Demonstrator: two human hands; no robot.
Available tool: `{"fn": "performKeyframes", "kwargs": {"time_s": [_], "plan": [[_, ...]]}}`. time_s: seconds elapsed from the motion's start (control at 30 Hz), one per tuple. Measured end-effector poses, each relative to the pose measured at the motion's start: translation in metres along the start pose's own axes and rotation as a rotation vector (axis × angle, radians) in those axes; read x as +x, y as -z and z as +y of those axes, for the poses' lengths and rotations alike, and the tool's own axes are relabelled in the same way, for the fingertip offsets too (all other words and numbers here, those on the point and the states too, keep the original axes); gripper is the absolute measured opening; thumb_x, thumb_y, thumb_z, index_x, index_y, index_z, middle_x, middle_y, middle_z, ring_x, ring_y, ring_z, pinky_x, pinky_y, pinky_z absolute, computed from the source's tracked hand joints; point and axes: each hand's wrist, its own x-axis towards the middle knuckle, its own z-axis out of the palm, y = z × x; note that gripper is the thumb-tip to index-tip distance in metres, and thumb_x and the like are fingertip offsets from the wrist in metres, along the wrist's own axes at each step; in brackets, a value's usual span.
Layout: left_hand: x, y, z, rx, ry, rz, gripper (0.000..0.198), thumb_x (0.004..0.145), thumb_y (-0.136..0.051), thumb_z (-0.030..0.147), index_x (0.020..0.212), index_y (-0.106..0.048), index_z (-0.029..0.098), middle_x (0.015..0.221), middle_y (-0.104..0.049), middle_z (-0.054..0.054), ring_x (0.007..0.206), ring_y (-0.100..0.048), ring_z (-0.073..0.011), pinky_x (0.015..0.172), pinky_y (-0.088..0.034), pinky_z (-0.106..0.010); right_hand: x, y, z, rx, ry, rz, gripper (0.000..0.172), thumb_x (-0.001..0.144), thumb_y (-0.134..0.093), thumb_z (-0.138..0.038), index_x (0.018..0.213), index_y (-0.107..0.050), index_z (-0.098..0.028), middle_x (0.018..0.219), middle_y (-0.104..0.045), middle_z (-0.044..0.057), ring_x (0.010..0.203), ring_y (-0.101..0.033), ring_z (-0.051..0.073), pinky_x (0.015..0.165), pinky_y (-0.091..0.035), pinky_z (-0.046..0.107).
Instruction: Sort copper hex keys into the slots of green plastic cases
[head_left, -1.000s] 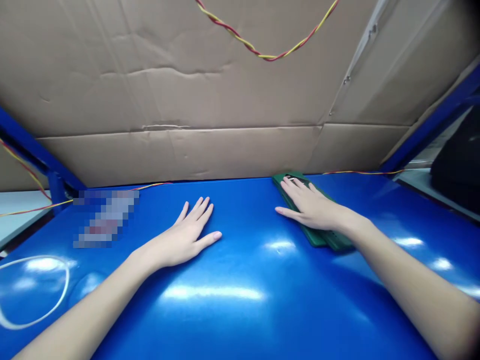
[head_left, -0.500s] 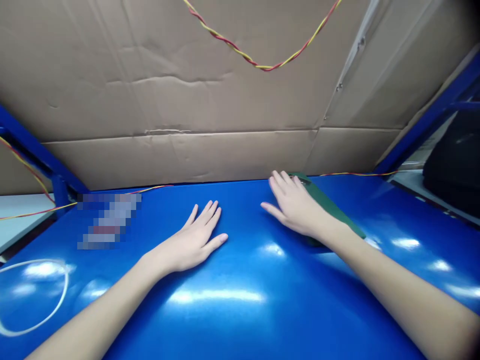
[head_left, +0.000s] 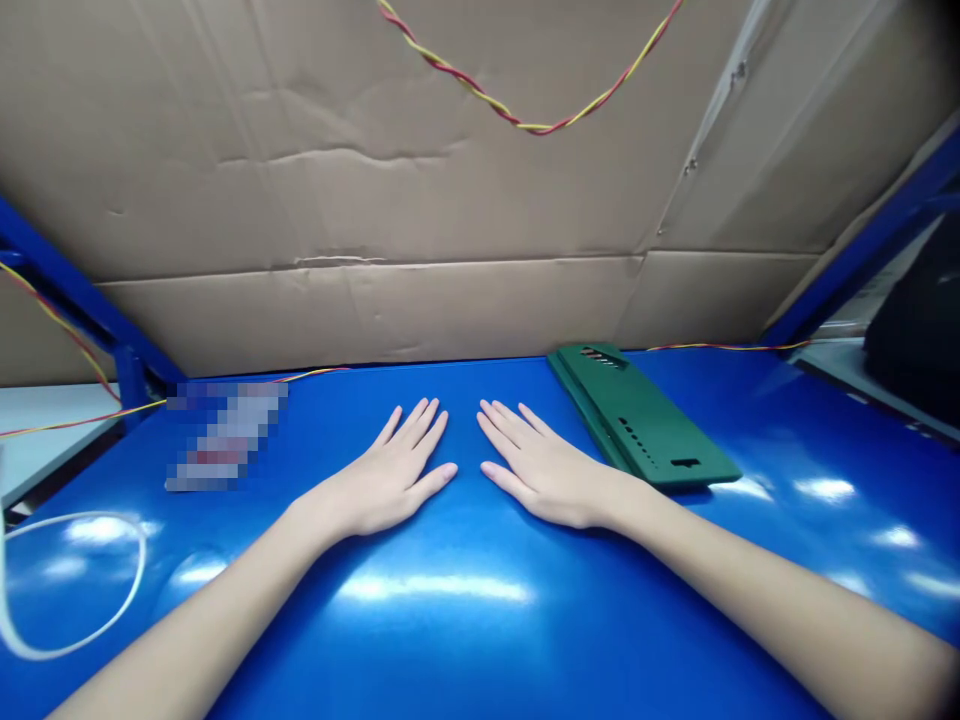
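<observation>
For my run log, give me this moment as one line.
left hand: flat on table, empty | right hand: flat on table, empty | green panels: beside right hand, not held

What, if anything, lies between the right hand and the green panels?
Nothing visible does. The right hand lies flat and open on the table, and the green panels lie just to its right, apart from it. Only blue tabletop shows between them. The left hand rests on the opposite side.
</observation>
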Motion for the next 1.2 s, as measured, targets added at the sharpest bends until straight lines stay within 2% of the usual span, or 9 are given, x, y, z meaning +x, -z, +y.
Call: {"fn": "performKeyframes", "kwargs": {"time_s": [0.17, 0.3, 0.37, 0.43, 0.5, 0.6, 0.73, 0.97, 1.2], "plan": [[-0.001, 0.000, -0.001, 0.008, -0.018, 0.012, 0.070, 0.109, -0.028, 0.061, 0.165, -0.004, 0.025, 0.168, 0.003, -0.005, 0.155, -0.001, -0.0296, 0.126, -0.006, -0.050, 0.002, 0.002, -0.003, -0.013, -0.017, 0.013, 0.074, 0.104, -0.031, -0.056, 0.160, -0.029, -0.007, 0.167, -0.017, 0.017, 0.156, -0.016, 0.032, 0.127, -0.019, 0.054], [-0.002, 0.003, -0.003, -0.021, -0.002, -0.026, 0.071, 0.109, -0.028, 0.061, 0.165, -0.001, 0.026, 0.168, 0.007, -0.003, 0.155, 0.001, -0.0289, 0.126, -0.004, -0.050, 0.000, 0.023, 0.013, -0.089, -0.103, 0.201, 0.068, 0.101, -0.042, -0.051, 0.153, -0.045, -0.008, 0.164, -0.031, 0.017, 0.151, -0.033, 0.031, 0.124, -0.030, 0.044], [-0.004, 0.005, -0.005, -0.038, 0.002, -0.048, 0.071, 0.109, -0.028, 0.061, 0.164, 0.001, 0.028, 0.168, 0.009, -0.002, 0.155, 0.004, -0.0288, 0.126, -0.002, -0.051, -0.005, 0.035, 0.033, -0.154, -0.248, 0.323, 0.065, 0.101, -0.040, -0.050, 0.150, -0.048, -0.008, 0.162, -0.037, 0.017, 0.148, -0.037, 0.032, 0.124, -0.029, 0.046], [-0.005, 0.007, -0.006, -0.051, 0.003, -0.071, 0.070, 0.109, -0.028, 0.061, 0.164, 0.003, 0.029, 0.168, 0.010, -0.001, 0.155, 0.006, -0.0289, 0.126, -0.001, -0.052, -0.011, 0.043, 0.056, -0.231, -0.471, 0.348, 0.069, 0.100, -0.038, -0.055, 0.150, -0.048, -0.009, 0.161, -0.037, 0.021, 0.147, -0.037, 0.039, 0.121, -0.024, 0.060], [-0.006, 0.007, -0.007, -0.062, 0.000, -0.088, 0.070, 0.110, -0.028, 0.061, 0.164, 0.005, 0.031, 0.168, 0.011, 0.000, 0.155, 0.007, -0.0289, 0.125, 0.000, -0.054, -0.017, 0.044, 0.077, -0.262, -0.683, 0.273, 0.078, 0.098, -0.035, -0.064, 0.152, -0.046, -0.009, 0.161, -0.034, 0.026, 0.144, -0.036, 0.048, 0.114, -0.025, 0.072], [-0.007, 0.008, -0.009, -0.075, -0.008, -0.084, 0.070, 0.110, -0.029, 0.061, 0.163, 0.006, 0.032, 0.168, 0.012, 0.000, 0.155, 0.007, -0.0291, 0.125, 0.001, -0.055, -0.019, 0.038, 0.092, -0.221, -0.795, 0.104, 0.087, 0.096, -0.032, -0.069, 0.155, -0.039, -0.006, 0.160, -0.034, 0.027, 0.142, -0.035, 0.053, 0.110, -0.032, 0.069], [-0.007, 0.009, -0.011, -0.096, 0.021, -0.088, 0.075, 0.108, -0.032, 0.064, 0.164, 0.005, 0.030, 0.168, 0.012, -0.001, 0.155, 0.008, -0.0298, 0.125, 0.002, -0.054, -0.013, 0.031, 0.081, -0.225, -0.700, 0.121, 0.079, 0.097, -0.035, -0.060, 0.154, -0.039, -0.005, 0.158, -0.040, 0.024, 0.141, -0.038, 0.049, 0.111, -0.037, 0.060], [-0.006, 0.011, -0.029, -0.103, 0.069, -0.061, 0.087, 0.102, -0.039, 0.071, 0.165, -0.001, 0.023, 0.168, 0.006, -0.006, 0.155, 0.005, -0.0319, 0.125, 0.001, -0.054, -0.005, 0.020, 0.026, -0.155, -0.264, 0.199, 0.061, 0.097, -0.048, -0.044, 0.148, -0.050, -0.009, 0.151, -0.049, 0.021, 0.145, -0.037, 0.041, 0.117, -0.036, 0.057], [-0.008, 0.019, -0.045, -0.146, 0.045, -0.063, 0.104, 0.092, -0.056, 0.076, 0.165, -0.005, 0.022, 0.169, 0.001, -0.009, 0.155, 0.004, -0.0331, 0.124, 0.001, -0.057, -0.007, 0.015, -0.023, 0.051, -0.007, 0.167, 0.069, 0.094, -0.057, -0.046, 0.153, -0.044, -0.012, 0.155, -0.047, 0.017, 0.149, -0.032, 0.039, 0.120, -0.034, 0.056]]}}
